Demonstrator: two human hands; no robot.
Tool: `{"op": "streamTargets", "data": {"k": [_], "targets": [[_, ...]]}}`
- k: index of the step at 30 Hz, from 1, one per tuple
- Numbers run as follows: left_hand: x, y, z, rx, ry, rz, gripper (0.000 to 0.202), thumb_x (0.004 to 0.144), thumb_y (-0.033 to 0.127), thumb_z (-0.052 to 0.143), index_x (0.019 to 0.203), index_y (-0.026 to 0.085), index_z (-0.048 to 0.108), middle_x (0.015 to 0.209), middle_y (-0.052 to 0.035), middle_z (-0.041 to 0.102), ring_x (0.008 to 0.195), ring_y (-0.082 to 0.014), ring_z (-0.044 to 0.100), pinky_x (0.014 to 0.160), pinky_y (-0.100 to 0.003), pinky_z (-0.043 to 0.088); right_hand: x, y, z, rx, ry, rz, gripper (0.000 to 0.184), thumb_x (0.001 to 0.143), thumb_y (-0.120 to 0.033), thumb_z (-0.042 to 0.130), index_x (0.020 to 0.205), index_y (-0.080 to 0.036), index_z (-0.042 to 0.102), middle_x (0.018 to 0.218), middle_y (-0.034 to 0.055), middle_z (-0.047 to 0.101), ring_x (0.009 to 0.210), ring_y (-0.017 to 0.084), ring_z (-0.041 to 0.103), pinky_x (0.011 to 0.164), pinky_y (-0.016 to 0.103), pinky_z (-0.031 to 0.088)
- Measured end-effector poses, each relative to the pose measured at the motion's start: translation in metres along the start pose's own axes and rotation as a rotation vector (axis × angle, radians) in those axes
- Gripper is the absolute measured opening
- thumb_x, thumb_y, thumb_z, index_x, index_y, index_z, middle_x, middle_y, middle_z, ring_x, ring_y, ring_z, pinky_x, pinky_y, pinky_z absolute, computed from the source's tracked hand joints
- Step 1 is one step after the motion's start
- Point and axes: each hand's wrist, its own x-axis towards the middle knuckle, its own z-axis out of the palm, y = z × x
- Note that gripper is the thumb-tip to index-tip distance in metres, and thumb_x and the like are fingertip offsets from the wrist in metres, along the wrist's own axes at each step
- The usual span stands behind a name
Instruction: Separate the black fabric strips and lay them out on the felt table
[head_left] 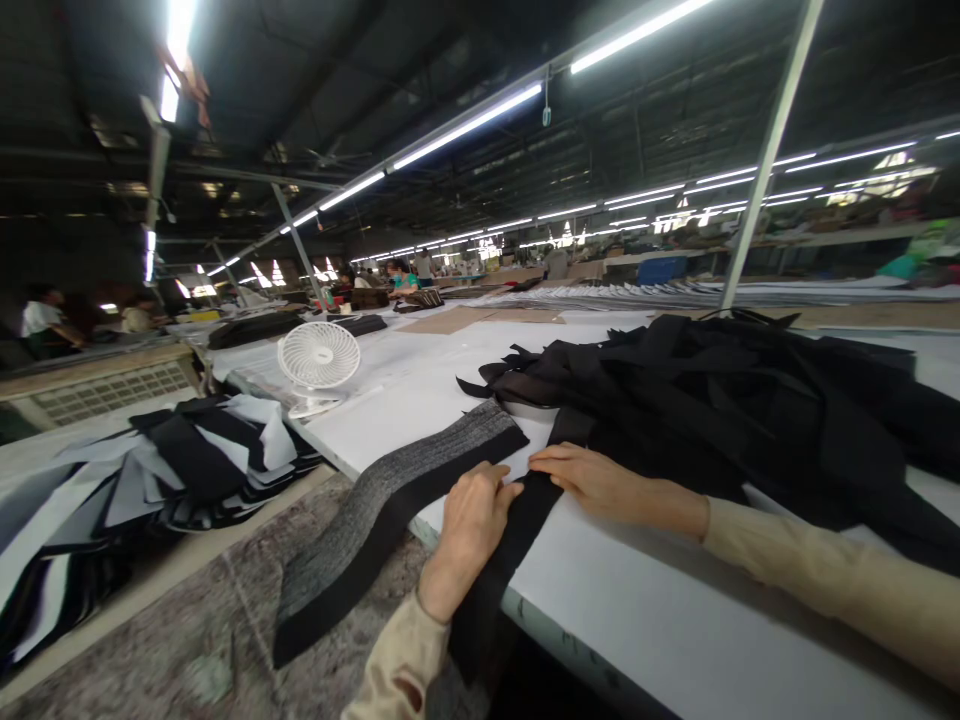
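Left hand has its fingers curled shut on a grey-and-black band; right hand has fingers open flat, apparently on a black strip

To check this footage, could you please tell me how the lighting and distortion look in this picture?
Head view: the ceiling tube lights glare white, the wide lens bends the table edge, and the black cloth loses detail in shadow.

A fabric band lies on the cutting table, a cloth heap to its right, a desk fan behind, stacked panels left.
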Motion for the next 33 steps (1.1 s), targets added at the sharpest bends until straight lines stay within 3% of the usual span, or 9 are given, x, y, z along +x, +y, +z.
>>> {"op": "streamTargets", "data": {"k": [3,6,10,12,15,18,23,28,33], "targets": [[-0.021,-0.007,-0.007,-0.076,0.009,-0.035,0.018,0.085,0.018,0.057,0.096,0.023,0.070,0.083,0.0001,0.063,0.075,-0.0136,0.059,0.068,-0.024,0.041,0.000,0.000,-0.001,0.004,-0.034,0.018,0.042,0.087,-0.007,0.036,0.122,-0.015,0.059,0.124,0.0101,0.057,0.115,0.021,0.050,0.102,0.037,0.039],[-0.039,-0.011,-0.006,-0.034,0.068,0.029,0.024,0.089,0.016,0.049,0.095,0.025,0.071,0.081,-0.0008,0.059,0.076,-0.0135,0.056,0.065,-0.023,0.041,0.001,-0.003,-0.004,-0.015,-0.078,-0.009,0.052,0.082,0.001,0.036,0.126,-0.018,0.057,0.125,0.0099,0.054,0.113,0.020,0.050,0.101,0.037,0.040],[-0.046,-0.013,-0.001,0.144,0.110,0.165,0.032,0.092,0.015,0.040,0.097,0.024,0.070,0.080,-0.0024,0.054,0.076,-0.0150,0.053,0.065,-0.024,0.040,-0.001,-0.012,-0.012,-0.127,-0.175,-0.051,0.070,0.074,0.007,0.037,0.130,-0.032,0.053,0.127,0.0099,0.049,0.109,0.025,0.050,0.088,0.042,0.046],[-0.045,-0.013,-0.002,0.181,0.101,0.191,0.033,0.092,0.014,0.039,0.095,0.023,0.070,0.081,-0.0023,0.054,0.075,-0.0143,0.053,0.064,-0.024,0.039,-0.001,-0.016,-0.016,-0.149,-0.210,-0.074,0.070,0.075,0.005,0.038,0.129,-0.036,0.053,0.128,0.0096,0.048,0.109,0.026,0.050,0.086,0.043,0.047],[-0.035,-0.010,-0.002,0.172,0.076,0.168,0.031,0.092,0.015,0.040,0.093,0.023,0.070,0.081,-0.0018,0.055,0.075,-0.0134,0.054,0.062,-0.023,0.039,0.000,-0.017,-0.018,-0.144,-0.090,-0.072,0.059,0.077,0.002,0.041,0.126,-0.026,0.057,0.134,0.0102,0.046,0.120,0.026,0.045,0.099,0.046,0.039],[-0.016,-0.004,0.003,0.187,0.055,0.156,0.029,0.091,0.015,0.043,0.091,0.023,0.070,0.082,-0.0017,0.056,0.074,-0.0135,0.055,0.062,-0.023,0.039,0.003,-0.014,-0.013,-0.031,0.037,-0.062,0.051,0.079,0.001,0.037,0.121,-0.017,0.060,0.132,0.0105,0.051,0.121,0.021,0.047,0.104,0.039,0.037],[0.008,0.002,0.008,0.141,0.020,0.119,0.024,0.090,0.020,0.046,0.100,0.022,0.068,0.090,-0.0033,0.061,0.082,-0.0159,0.059,0.067,-0.025,0.042,0.003,-0.007,-0.003,0.059,0.011,-0.064,0.047,0.081,-0.001,0.036,0.119,-0.016,0.060,0.121,0.0096,0.060,0.113,0.020,0.053,0.099,0.036,0.043],[-0.011,-0.007,-0.006,-0.057,-0.007,-0.052,0.019,0.085,0.024,0.058,0.101,0.020,0.067,0.085,-0.0011,0.064,0.080,-0.0157,0.060,0.071,-0.025,0.042,0.003,-0.006,-0.003,0.025,-0.021,-0.012,0.048,0.082,-0.001,0.036,0.121,-0.015,0.058,0.124,0.0106,0.057,0.113,0.020,0.052,0.099,0.037,0.043],[-0.038,-0.009,-0.006,-0.007,0.051,0.013,0.025,0.088,0.015,0.049,0.097,0.025,0.069,0.083,-0.0003,0.060,0.077,-0.0135,0.057,0.067,-0.024,0.041,0.004,-0.005,-0.004,0.016,-0.061,-0.028,0.051,0.081,0.001,0.036,0.124,-0.016,0.058,0.123,0.0118,0.054,0.112,0.021,0.051,0.100,0.037,0.041]]}}
